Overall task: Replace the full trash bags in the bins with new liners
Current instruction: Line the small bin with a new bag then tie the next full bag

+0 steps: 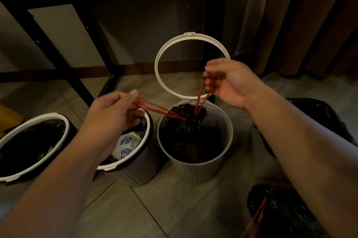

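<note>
- 3 bins are lined up on the tiled floor; the right bin has its white retaining ring hinged up and open.
- 1 black trash bag sits inside the right bin, its neck cinched to a bunch near the bin's centre.
- 2 red drawstring loops run out of that neck: 1 is pulled low and to the left, 1 is pulled nearly straight up and slightly right.
- Left hand is closed on the left loop, pinched at the fingertips, and is held over the middle bin.
- Right hand is closed on the other loop, fingers curled around the strands, and is held above the far rim of the right bin, in front of the raised ring.
- Bag lies below and between both hands; the right hand is judged nearer to the bag neck and more directly above it.
- Bag's long axis is judged vertical, down into the bin, so an upward lift is what the next move calls for; the left strand's sideways pull is judged better suited to tightening or knotting.
- Middle bin and left bin are seen with rings down and black liners in; printed packaging shows in the middle one.
- 2 filled black bags are seen at the right, 1 with red ties.
</note>
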